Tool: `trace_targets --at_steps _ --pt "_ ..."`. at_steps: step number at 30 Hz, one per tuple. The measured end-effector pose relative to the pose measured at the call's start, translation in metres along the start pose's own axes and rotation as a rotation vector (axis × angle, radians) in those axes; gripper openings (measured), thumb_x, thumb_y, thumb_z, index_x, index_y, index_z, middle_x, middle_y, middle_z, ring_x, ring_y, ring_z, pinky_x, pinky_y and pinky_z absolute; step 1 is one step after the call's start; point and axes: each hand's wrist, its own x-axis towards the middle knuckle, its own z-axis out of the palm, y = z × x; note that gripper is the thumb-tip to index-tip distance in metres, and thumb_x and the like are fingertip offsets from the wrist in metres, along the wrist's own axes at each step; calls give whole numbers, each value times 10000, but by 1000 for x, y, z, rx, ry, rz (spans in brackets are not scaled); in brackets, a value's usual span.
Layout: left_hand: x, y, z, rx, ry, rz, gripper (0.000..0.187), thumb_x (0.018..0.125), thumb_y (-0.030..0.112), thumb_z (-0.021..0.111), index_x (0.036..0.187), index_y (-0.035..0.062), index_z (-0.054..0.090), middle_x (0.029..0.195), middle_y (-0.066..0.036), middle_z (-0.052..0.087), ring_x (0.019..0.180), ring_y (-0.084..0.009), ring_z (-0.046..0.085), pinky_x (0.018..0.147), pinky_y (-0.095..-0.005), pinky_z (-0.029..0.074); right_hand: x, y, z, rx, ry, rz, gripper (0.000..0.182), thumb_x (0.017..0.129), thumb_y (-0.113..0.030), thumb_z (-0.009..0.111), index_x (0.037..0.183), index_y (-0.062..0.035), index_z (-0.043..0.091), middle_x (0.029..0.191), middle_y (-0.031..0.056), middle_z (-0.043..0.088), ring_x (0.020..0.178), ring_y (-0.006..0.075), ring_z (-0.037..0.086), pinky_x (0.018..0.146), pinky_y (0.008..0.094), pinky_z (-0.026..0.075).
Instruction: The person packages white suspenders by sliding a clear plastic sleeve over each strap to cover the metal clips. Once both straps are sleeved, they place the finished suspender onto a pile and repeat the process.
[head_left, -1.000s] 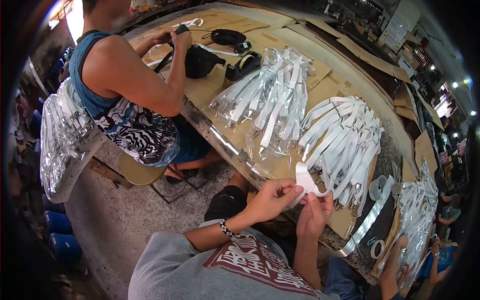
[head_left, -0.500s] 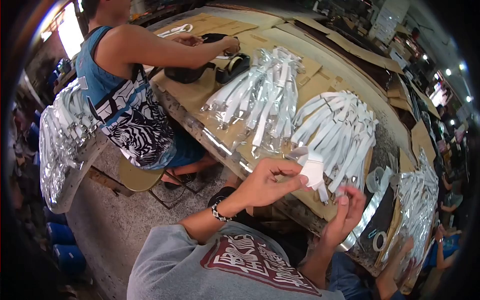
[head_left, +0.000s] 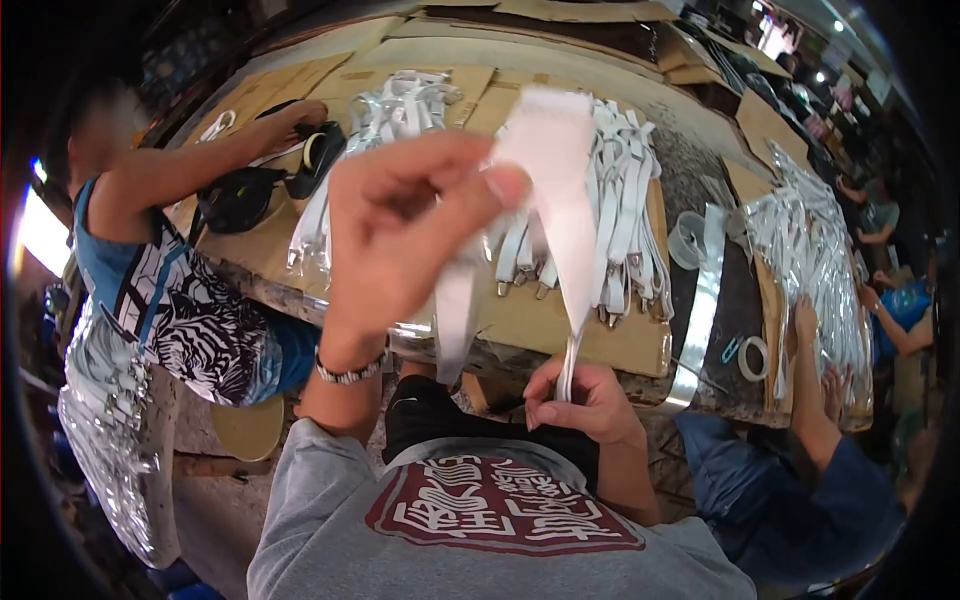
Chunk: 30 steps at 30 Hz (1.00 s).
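Observation:
My left hand (head_left: 410,235) is raised close to the camera, its thumb and fingers pinching a pair of white suspenders (head_left: 556,150) near the wide upper part. One strap hangs down behind my left wrist. Another strap runs down to my right hand (head_left: 590,405), whose fingers are closed around it just above my lap. Behind them on the table lies a pile of white suspenders (head_left: 630,190) with metal clips at the ends. My left hand partly covers a second pile (head_left: 400,105).
Cardboard (head_left: 610,345) covers part of the table. To the right are a clear tape roll (head_left: 688,240), a metal strip (head_left: 700,300), a white tape ring (head_left: 752,358) and plastic-wrapped suspenders (head_left: 810,235). A co-worker (head_left: 190,290) sits left by black tape dispensers; another person's arms (head_left: 812,370) reach in from the right.
My left hand has risen toward the camera with the suspenders, stretching a strap out. My right hand, earlier apart with fingers raised, is now lower and closed on the strap. The view has turned right.

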Motion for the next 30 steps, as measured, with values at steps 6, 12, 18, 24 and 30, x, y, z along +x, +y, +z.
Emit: trace_targets --at_steps 6,12,18,24,30 --pt "87 -64 13 -40 -47 164 230 946 171 689 984 -50 738 859 -93 751 753 -114 677 741 -250 514 -32 27 -40 107 228 -70 263 952 -178 698 1112 13 613 844 72 656 765 143 641 701 268 501" --pt "168 -200 20 -16 -163 -77 222 955 204 695 1006 -8 741 903 -55 737 821 -121 664 786 -273 511 -25 54 -63 154 560 -60 286 1012 -245 613 1154 3 627 832 47 653 767 131 617 689 250 474" --pt "147 -418 -2 396 -168 -423 409 830 273 778 1080 -49 736 931 -131 743 854 -191 682 772 -335 533 -40 82 -66 163 634 106 298 1009 -214 588 1224 -9 618 863 58 680 678 135 640 588 262 499" --pt "110 -405 0 639 106 -136 564 842 359 772 1226 -39 659 1150 -243 695 1034 -321 686 883 -378 526 -40 83 -59 121 632 128 302 996 -185 613 1240 -7 605 870 55 677 656 118 622 523 233 462" --pt "-6 -219 30 461 -225 -578 497 977 419 632 859 -56 722 683 -99 708 662 -222 708 578 -334 539 -17 73 -61 149 589 92 346 1006 -211 620 1277 0 580 872 50 669 664 100 612 509 220 429"
